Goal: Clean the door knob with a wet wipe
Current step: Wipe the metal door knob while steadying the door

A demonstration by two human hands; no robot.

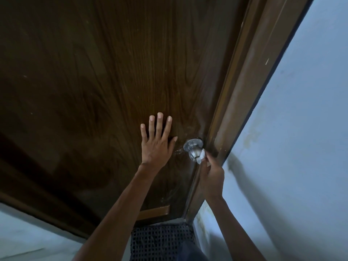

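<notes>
A round metal door knob (194, 152) sticks out of the dark brown wooden door (113, 72), close to its right edge. My right hand (211, 178) grips a bunched white wet wipe (201, 158) and presses it against the knob's right side. My left hand (157, 143) lies flat on the door just left of the knob, fingers spread, holding nothing.
The brown door frame (250, 81) runs right beside the knob, with a pale blue wall (301, 147) beyond it. A dark perforated mat (162, 240) lies on the floor at the door's foot. A lighter wooden strip (154, 211) sits low on the door.
</notes>
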